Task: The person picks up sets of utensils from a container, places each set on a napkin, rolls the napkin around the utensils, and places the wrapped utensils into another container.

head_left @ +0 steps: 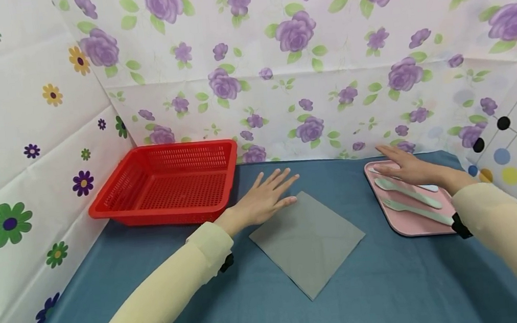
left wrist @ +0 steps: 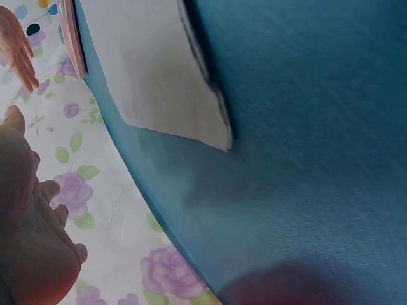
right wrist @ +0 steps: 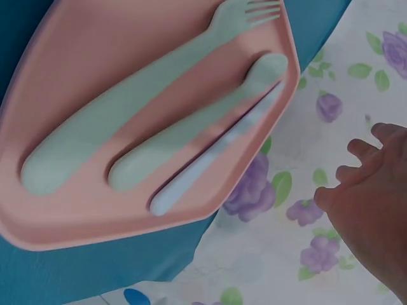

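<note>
A grey square napkin [head_left: 309,244] lies turned like a diamond on the blue-covered table. My left hand [head_left: 264,199] hovers with spread fingers over its upper left edge and holds nothing. On the right, a pink tray [head_left: 402,220] carries a pale green fork [right wrist: 121,105], a pale green spoon [right wrist: 191,130] and a thin whitish utensil [right wrist: 216,149], side by side. Over the tray's back part, my right hand [head_left: 406,166] is held with fingers extended and nothing in it, partly covering the whitish utensil in the head view.
A red perforated basket [head_left: 175,215] stands at the back left of the table [head_left: 196,295], near the left hand. Flower-printed cloth [head_left: 257,38] hangs behind, with patterned cloth walls on both sides.
</note>
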Demonstrator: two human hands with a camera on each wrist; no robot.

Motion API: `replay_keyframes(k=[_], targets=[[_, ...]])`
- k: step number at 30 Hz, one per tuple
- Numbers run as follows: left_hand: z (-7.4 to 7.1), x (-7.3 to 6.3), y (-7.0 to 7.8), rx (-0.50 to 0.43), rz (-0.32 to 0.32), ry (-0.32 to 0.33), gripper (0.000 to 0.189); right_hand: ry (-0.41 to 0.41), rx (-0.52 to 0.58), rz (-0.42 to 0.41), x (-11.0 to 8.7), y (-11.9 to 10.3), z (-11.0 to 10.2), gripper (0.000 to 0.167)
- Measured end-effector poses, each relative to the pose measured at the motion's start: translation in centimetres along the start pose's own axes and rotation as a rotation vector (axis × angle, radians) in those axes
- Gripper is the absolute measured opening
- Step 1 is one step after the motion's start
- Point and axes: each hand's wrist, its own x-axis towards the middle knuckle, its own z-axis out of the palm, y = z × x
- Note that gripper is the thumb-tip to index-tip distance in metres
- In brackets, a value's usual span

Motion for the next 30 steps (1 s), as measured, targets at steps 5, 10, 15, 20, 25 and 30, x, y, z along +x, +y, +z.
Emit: replay_keyframes(k=[5,10,15,20,25,30], targets=[[0.3,-0.8,0.5,-0.036,0.023,0.003,0.070,-0.022,0.062,-0.017,-0.5,0.8,-0.4,0.078],[0.7,-1.4,1.0,-0.052,0.050,-0.010,0.070,-0.029,0.082,-0.015,-0.8,1.4,-0.7,0.076],[1.0,-2.1,1.2,-0.037,0.054,-0.017,0.069,-0.060,0.087,0.009,-1.2,0.8,-1.3,0.079],[1.1,-2.8,1.1,-0.053,0.067,-0.022,0.069,-0.083,0.073,0.035,-1.3,0.5,-1.8,0.080],[1.5,-3.3,0.8,-0.075,0.118,-0.033,0.070,-0.101,0.065,0.090,-1.7,1.0,-2.0,0.080],[1.8,-4.1,0.5,-0.082,0.144,-0.060,0.070,-0.130,0.084,0.098,-2.0,1.0,-2.3,0.077]])
